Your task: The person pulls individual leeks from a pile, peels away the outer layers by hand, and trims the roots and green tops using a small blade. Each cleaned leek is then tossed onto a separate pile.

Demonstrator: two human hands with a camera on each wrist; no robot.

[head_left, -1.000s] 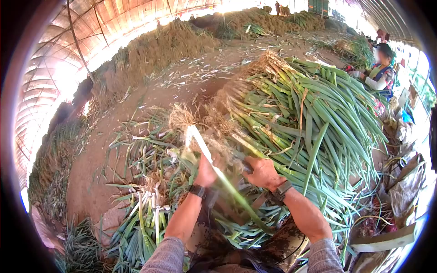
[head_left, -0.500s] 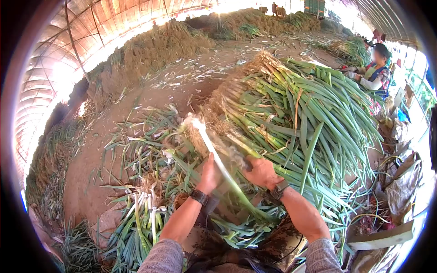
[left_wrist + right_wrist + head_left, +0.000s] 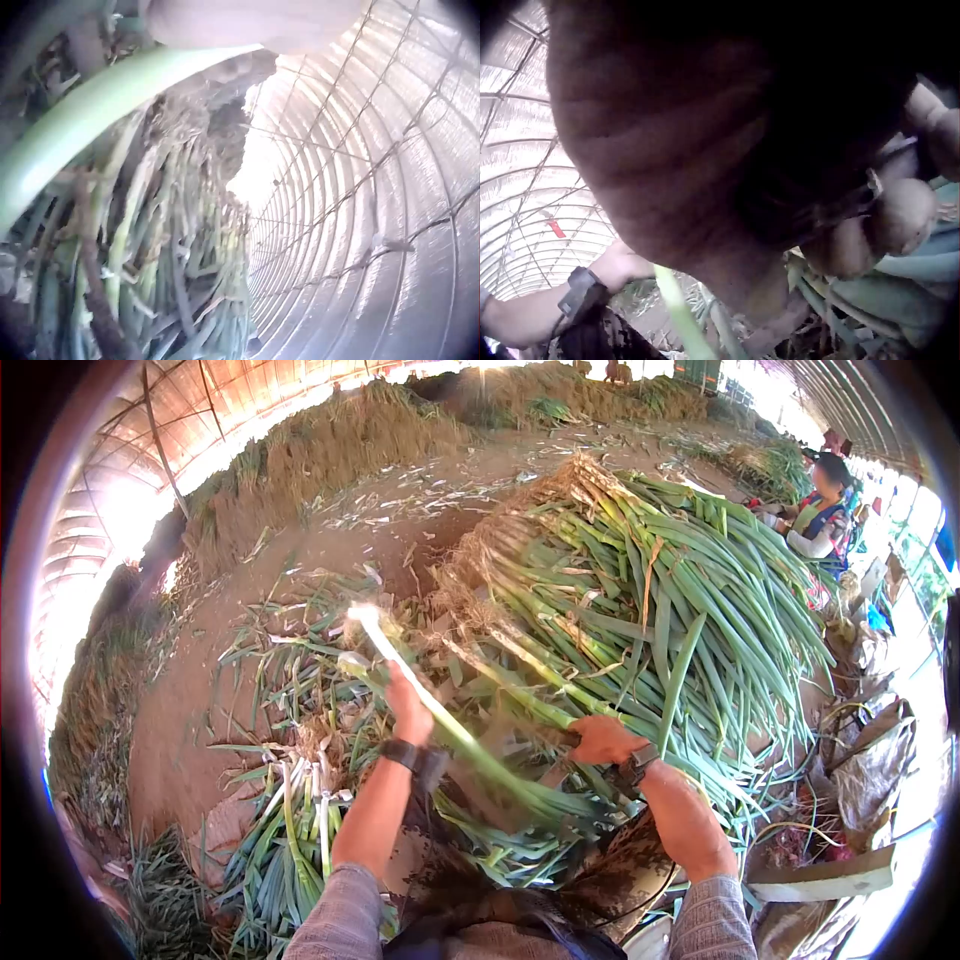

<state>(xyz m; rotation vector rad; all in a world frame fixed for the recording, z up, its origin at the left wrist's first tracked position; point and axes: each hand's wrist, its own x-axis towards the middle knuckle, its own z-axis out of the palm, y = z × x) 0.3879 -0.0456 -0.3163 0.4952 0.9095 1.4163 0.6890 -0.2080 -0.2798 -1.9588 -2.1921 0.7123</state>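
My left hand [image 3: 405, 705] grips a green onion [image 3: 440, 720] by its pale stem. The white end points up and away, and the green leaves trail down to the right between my forearms. In the left wrist view, the same stalk [image 3: 97, 120] curves past the hand [image 3: 247, 22]. My right hand [image 3: 608, 740] is curled round a small dark tool [image 3: 572, 738], beside the near edge of a large onion pile [image 3: 640, 580]. In the right wrist view, the fingers [image 3: 904, 214] wrap the tool, mostly in shadow; I cannot tell its kind.
Peeled onions [image 3: 310, 810] lie bundled at the lower left, with leaf scraps [image 3: 300, 650] strewn on the dirt floor. More onions [image 3: 330, 450] are stacked along the far left. A person [image 3: 825, 515] sits at the right. A pale board [image 3: 825, 875] lies at the lower right.
The left hand has moved left and away with the onion, whose root tuft no longer shows at its white end. The right hand has shifted a little right and nearer.
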